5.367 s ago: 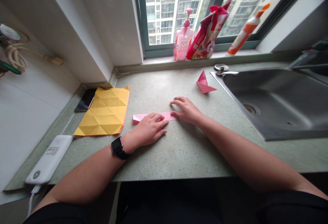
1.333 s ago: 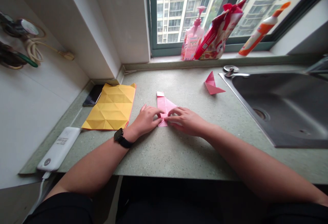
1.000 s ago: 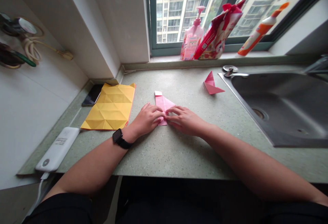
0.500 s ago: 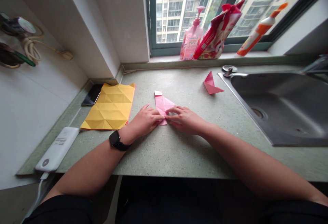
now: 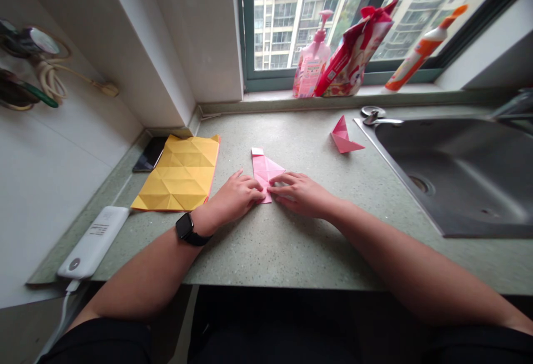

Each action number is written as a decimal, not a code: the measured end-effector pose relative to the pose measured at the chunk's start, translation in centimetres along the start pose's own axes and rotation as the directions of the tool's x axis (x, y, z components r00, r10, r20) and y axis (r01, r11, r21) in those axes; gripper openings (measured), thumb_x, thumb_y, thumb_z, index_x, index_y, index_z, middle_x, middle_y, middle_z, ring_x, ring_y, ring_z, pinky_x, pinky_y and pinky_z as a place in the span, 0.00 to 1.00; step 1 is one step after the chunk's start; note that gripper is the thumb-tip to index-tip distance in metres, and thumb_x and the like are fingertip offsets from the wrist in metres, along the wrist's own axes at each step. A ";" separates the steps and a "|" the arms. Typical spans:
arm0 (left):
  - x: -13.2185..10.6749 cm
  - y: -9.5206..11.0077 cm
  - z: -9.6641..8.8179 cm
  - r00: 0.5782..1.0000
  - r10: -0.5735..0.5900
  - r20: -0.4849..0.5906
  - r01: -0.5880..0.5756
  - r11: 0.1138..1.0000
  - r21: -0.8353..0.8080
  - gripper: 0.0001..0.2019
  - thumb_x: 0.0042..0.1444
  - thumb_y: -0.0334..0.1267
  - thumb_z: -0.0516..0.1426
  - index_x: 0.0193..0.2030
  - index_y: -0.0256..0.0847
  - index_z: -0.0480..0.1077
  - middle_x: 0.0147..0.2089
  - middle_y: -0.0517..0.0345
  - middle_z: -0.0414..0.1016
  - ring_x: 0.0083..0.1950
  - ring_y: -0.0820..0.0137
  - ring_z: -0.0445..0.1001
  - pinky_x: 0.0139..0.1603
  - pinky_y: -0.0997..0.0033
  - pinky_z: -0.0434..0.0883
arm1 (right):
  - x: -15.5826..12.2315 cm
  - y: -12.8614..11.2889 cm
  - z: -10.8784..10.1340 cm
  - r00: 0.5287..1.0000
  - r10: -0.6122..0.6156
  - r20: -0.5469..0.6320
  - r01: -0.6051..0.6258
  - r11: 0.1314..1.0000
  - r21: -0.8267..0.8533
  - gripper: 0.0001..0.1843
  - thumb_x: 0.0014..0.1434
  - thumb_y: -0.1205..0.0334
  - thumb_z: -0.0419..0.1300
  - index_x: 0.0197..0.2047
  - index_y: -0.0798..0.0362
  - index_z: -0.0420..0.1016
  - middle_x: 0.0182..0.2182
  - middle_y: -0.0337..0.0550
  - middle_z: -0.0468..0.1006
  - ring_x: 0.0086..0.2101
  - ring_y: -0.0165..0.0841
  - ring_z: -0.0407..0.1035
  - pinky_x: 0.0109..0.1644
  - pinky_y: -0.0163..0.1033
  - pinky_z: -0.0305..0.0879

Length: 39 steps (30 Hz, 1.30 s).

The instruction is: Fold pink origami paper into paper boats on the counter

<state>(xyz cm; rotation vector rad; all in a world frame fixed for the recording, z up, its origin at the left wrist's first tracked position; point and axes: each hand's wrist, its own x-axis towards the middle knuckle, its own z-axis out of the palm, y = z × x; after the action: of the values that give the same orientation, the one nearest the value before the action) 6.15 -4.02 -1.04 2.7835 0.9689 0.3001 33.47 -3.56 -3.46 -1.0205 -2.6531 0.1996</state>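
Touching the pink paper (image 5: pixel 263 168) on the counter (image 5: pixel 291 253), the left hand (image 5: pixel 238 193) and right hand (image 5: pixel 303 193) sit half-curled, any pinch impossible to tell, over seemingly part-done work: creases and a white flap (image 5: pixel 257 151) made, more folding apparently left.

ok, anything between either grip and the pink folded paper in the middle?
Nothing visible: left grip and right grip both touch the pink folded paper. The yellow sheet lies off left; the other pink piece sits near the sink.
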 end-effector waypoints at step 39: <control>-0.1 -1.2 -1.0 0.993 0.119 -0.018 -0.121 0.986 -0.111 0.09 0.68 0.29 0.59 0.48 0.42 0.81 0.44 0.53 0.85 0.45 0.63 0.81 0.51 0.64 0.73 | -0.1 2.6 1.1 0.945 0.276 -0.173 -0.290 0.956 -0.056 0.29 0.73 0.59 0.61 0.75 0.46 0.72 0.65 0.52 0.80 0.63 0.50 0.74 0.69 0.58 0.71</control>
<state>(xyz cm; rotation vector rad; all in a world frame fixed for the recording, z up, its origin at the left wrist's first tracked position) 5.11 -3.00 -0.36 2.7447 0.7628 0.3754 34.81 -1.73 -5.15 -1.3821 -2.3770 0.0646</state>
